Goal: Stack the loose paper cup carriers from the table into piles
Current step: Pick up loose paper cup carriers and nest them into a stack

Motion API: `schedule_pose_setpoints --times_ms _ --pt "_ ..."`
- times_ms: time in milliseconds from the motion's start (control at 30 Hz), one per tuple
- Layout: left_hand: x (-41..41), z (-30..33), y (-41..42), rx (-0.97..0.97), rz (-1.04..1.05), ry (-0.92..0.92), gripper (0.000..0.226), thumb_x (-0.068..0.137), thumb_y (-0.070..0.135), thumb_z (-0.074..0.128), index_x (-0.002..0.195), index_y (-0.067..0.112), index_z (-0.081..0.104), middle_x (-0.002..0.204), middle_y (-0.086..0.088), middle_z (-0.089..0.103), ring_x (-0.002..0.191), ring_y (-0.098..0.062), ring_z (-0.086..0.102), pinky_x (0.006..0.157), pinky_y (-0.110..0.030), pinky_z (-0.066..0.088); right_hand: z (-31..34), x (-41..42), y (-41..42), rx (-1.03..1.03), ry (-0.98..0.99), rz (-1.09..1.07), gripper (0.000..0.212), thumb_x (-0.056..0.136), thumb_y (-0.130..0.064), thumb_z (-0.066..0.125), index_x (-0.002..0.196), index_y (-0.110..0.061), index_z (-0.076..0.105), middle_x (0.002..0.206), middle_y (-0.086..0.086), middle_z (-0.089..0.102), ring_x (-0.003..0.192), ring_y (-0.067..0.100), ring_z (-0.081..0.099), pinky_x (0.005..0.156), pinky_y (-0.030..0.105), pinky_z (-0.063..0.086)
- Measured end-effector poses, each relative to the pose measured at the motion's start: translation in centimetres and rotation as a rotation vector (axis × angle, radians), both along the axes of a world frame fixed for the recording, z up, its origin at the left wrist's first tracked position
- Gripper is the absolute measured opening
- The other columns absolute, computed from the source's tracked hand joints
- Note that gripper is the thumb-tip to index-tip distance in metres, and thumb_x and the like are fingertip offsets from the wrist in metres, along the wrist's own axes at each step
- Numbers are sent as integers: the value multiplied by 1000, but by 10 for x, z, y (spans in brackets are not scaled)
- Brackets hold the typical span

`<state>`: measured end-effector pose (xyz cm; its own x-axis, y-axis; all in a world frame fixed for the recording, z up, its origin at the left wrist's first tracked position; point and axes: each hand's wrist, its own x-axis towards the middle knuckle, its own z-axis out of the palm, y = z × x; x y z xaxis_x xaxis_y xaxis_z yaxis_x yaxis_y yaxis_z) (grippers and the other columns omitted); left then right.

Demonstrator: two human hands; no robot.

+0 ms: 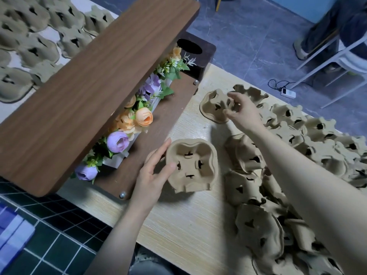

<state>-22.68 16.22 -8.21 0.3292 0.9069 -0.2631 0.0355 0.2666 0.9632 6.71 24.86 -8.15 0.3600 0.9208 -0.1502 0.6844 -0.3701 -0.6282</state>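
Note:
A brown pulp cup carrier [191, 165] with four cup wells sits tilted near the middle of the light wooden table [178, 225]. My left hand [154, 171] holds its left rim, thumb on the inner edge and fingers along the outside. Farther back, my right hand [241, 111] pinches the right edge of a second carrier [213, 108] that lies on the table. A heap of several loose carriers [288, 175] covers the right side of the table under and beyond my right arm.
A wooden shelf unit [83, 92] with artificial flowers [137, 116] stands left of the carriers. More carriers [35, 42] lie behind it at far left. Beyond the table a person [327, 26] sits on a white chair, and a power strip [288, 93] lies on the floor.

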Motion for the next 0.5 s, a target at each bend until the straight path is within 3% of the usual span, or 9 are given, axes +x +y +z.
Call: schedule_pose_setpoints --times_ms 133,300,500 --pt "3 0 0 46 -75 57 60 80 48 64 136 56 46 139 19 47 135 -2 42 114 -45 37 -9 5 18 -98 -142 115 62 86 -16 68 143 -16 44 144 6 47 128 24 48 104 35 38" --pt "3 -5 0 49 -78 56 59 81 45 65 136 53 47 139 21 47 137 -5 41 114 -51 36 -9 3 22 -121 -276 198 60 85 -12 64 142 -17 45 137 8 50 119 31 53 95 43 46" --pt "3 -5 4 46 -80 45 54 81 45 65 131 57 51 137 22 50 136 -8 43 111 -53 38 -10 2 17 -149 -285 194 65 87 -20 66 146 -23 39 142 8 44 121 31 52 94 43 47"
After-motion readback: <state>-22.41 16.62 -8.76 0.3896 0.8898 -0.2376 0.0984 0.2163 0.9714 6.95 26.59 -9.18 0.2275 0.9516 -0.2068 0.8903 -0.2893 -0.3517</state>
